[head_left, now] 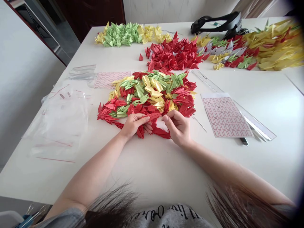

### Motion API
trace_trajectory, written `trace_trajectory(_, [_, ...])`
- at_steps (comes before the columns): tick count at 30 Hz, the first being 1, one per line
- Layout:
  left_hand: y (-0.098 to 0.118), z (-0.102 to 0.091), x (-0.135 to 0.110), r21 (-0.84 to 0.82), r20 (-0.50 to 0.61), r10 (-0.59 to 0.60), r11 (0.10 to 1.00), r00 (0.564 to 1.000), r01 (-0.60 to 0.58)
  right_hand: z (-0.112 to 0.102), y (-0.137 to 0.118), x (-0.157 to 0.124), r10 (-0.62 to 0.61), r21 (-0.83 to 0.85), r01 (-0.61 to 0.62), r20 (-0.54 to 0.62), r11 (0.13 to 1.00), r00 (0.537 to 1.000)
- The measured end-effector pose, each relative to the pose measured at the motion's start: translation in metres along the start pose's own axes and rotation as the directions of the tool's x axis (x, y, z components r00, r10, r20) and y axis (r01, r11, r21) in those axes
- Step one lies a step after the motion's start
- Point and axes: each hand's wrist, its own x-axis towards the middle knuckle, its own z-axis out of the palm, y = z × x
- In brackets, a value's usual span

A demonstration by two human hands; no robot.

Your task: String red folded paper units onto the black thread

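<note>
A mixed pile of red, yellow and green folded paper pieces (pixel 152 93) lies in the middle of the white table (pixel 152 164). My left hand (pixel 134 125) is closed round red folded pieces (pixel 140 132) at the pile's near edge. My right hand (pixel 178 126) pinches at red pieces (pixel 161 132) right beside it, fingers curled. Both hands nearly touch over the red paper.
A sticker sheet (pixel 224 115) and a clear ruler (pixel 237 106) lie to the right, another sticker sheet (pixel 110 79) behind left. Clear plastic bags (pixel 61 123) cover the left side. Further piles sit behind: green-yellow (pixel 128 34), red (pixel 174 53), mixed yellow (pixel 266 47). A black headset (pixel 217 22) rests at the back.
</note>
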Motion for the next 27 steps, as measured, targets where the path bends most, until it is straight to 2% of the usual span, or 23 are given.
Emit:
trace_trajectory(2, [-0.0026,0.0024,-0.0007,0.038,-0.028,0.082,0.996,0.996,-0.081,0.0019,-0.0054,-0.0001,0.137,0.040,-0.139,0.039,0.990,0.990])
trace_trajectory(5, [-0.0062,0.0054,-0.0020,0.151,-0.019,0.229,0.963,0.973,-0.223,0.0059,-0.0102,0.0007,0.330,0.075,-0.340,0.116,0.937,0.937])
trace_trajectory(7, [-0.0078,0.0062,-0.0026,0.207,0.006,0.275,0.940,0.961,-0.270,0.0077,-0.0116,0.0016,0.395,0.067,-0.407,0.140,0.911,0.908])
trace_trajectory(11, [-0.0084,0.0056,-0.0027,0.221,0.017,0.286,0.933,0.958,-0.283,0.0078,-0.0123,0.0031,0.471,0.026,-0.481,0.164,0.876,0.867])
trace_trajectory(14, [-0.0078,0.0048,-0.0023,0.218,0.023,0.267,0.939,0.963,-0.265,0.0072,-0.0106,0.0037,0.493,0.091,-0.519,0.208,0.850,0.845])
trace_trajectory(22, [-0.0041,0.0065,-0.0018,0.167,0.011,0.157,0.973,0.988,-0.157,0.0062,-0.0057,0.0045,0.446,0.221,-0.502,0.258,0.836,0.857])
trace_trajectory(27, [-0.0049,0.0062,-0.0027,0.209,0.027,0.175,0.962,0.984,-0.177,0.0067,-0.0073,0.0042,0.446,0.233,-0.507,0.268,0.830,0.854])
